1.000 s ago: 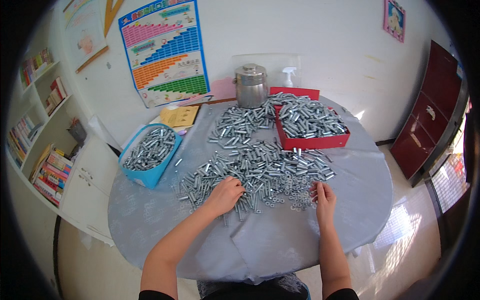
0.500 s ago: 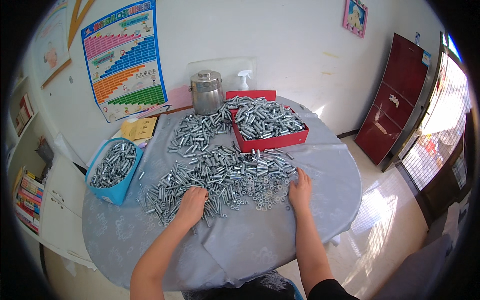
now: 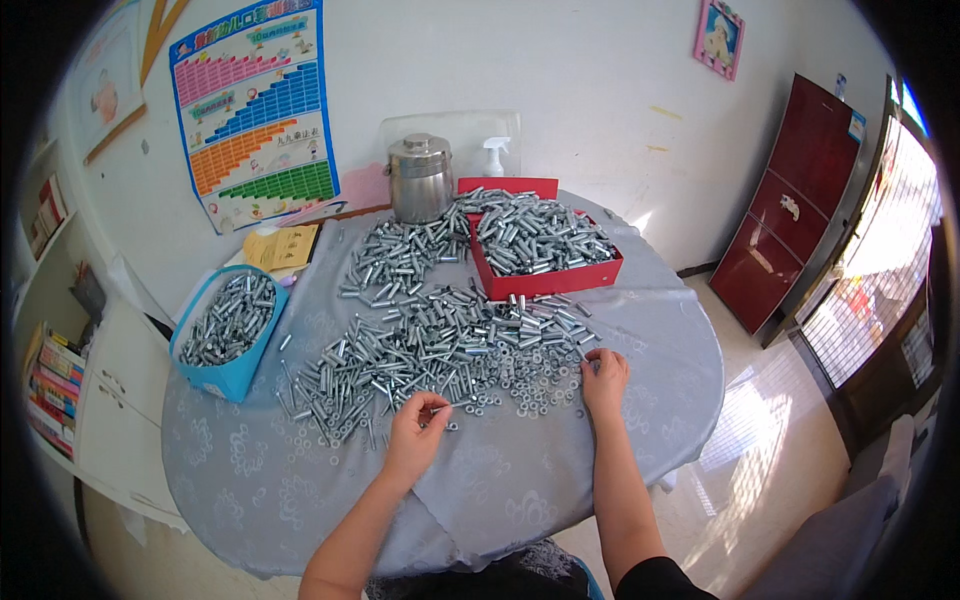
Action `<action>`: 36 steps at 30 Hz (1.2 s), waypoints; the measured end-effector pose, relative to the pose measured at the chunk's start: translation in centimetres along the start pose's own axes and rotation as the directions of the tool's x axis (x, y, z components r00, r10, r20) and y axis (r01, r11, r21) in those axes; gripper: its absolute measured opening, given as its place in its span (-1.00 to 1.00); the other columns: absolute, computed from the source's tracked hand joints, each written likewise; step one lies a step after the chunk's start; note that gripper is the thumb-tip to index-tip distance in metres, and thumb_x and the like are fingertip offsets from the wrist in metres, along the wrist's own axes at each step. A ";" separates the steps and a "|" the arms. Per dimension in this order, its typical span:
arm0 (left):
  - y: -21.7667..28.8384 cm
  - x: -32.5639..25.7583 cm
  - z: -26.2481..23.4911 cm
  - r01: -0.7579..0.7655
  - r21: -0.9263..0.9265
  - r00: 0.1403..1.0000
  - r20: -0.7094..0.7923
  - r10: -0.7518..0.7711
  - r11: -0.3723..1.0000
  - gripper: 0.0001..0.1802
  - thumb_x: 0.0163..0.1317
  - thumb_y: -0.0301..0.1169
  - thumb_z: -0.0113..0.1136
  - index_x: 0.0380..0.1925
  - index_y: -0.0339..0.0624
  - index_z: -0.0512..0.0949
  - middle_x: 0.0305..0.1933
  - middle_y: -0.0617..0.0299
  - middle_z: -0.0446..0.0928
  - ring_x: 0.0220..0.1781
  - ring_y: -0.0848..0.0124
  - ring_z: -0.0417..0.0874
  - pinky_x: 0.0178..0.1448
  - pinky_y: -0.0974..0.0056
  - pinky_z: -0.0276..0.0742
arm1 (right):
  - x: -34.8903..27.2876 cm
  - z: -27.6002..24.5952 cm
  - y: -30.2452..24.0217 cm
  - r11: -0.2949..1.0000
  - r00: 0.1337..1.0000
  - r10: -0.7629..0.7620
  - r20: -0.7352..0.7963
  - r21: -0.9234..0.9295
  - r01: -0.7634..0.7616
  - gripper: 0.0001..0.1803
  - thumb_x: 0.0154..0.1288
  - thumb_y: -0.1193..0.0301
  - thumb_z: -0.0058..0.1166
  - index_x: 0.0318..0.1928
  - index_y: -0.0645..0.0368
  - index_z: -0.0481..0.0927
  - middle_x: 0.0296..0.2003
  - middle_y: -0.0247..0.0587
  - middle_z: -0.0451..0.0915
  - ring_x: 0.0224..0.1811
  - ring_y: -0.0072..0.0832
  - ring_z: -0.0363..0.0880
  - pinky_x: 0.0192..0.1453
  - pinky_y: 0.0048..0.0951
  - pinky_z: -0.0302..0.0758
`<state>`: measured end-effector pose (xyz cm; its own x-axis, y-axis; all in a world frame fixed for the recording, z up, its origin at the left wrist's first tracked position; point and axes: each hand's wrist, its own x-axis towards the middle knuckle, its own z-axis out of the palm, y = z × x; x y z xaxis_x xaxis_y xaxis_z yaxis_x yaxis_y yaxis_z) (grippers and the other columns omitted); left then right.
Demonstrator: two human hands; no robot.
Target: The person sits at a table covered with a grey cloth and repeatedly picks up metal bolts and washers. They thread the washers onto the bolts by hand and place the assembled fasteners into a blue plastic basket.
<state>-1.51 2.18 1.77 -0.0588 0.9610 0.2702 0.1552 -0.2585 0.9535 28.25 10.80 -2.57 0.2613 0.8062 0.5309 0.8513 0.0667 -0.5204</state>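
My left hand point(image 3: 415, 430) is just off the near edge of a spread of metal bolts point(image 3: 365, 375), thumb and fingers pinched together. A small shiny bit shows at its fingertips, too small to make out. At the right end of the spread, my right hand point(image 3: 605, 382) is closed on a thin metal bolt point(image 3: 582, 351) that sticks out past the fingertips. Between the hands lie many loose washers point(image 3: 535, 395) and small nuts point(image 3: 478, 408). Metal sleeves point(image 3: 430, 325) are heaped behind them.
A red box point(image 3: 555, 284) full of metal sleeves stands at the back, beside a steel canister point(image 3: 420, 180) and a white spray bottle point(image 3: 494, 157). A blue basket point(image 3: 222, 381) of metal parts is at the left. Grey cloth point(image 3: 520, 480) covers the round table.
My left hand has drawn out of the bolts and moved right and nearer to me, its fingers now pinched. My right hand has shifted slightly, and a bolt now shows at its fingertips.
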 end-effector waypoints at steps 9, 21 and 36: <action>-1.8 -1.3 1.7 0.236 -0.472 0.961 -0.014 -0.275 0.850 -0.87 0.15 -0.46 0.14 -0.35 -0.30 0.51 -0.54 0.29 0.46 -0.57 0.63 0.42 -0.50 0.51 0.39 | -1.8 -1.2 -4.4 0.621 0.958 -0.043 0.284 0.759 -0.197 -0.85 0.16 0.53 0.04 -0.22 0.18 0.52 -0.29 -0.30 0.51 -0.17 -0.50 0.46 -0.11 -0.48 0.38; -2.0 -2.1 1.9 0.342 -0.397 0.938 0.090 -0.334 0.852 -0.79 0.20 -0.41 0.08 -0.26 -0.35 0.51 -0.54 0.24 0.50 -0.69 0.62 0.39 -0.61 0.54 0.33 | -4.7 -1.7 -10.0 0.623 0.742 -0.475 0.473 0.776 -0.096 -0.85 0.11 0.55 0.09 -0.25 0.20 0.58 -0.23 -0.22 0.52 -0.08 -0.46 0.47 -0.01 -0.50 0.40; -1.2 -3.0 2.7 0.387 -0.386 0.922 0.174 -0.346 0.837 -0.76 0.28 -0.39 -0.05 -0.19 -0.37 0.43 -0.51 0.18 0.49 -0.69 0.63 0.32 -0.65 0.51 0.27 | -3.9 -1.5 -9.3 0.728 0.944 -0.139 0.300 0.677 -0.108 -0.85 0.10 0.49 0.13 -0.27 0.22 0.59 -0.34 -0.25 0.57 -0.24 -0.49 0.52 -0.10 -0.50 0.42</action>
<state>1.18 -0.17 -0.55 0.0636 0.9925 -0.1045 -0.2734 0.1180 0.9546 20.00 6.13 1.22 -0.0082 0.9277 0.3732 0.2833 0.3600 -0.8889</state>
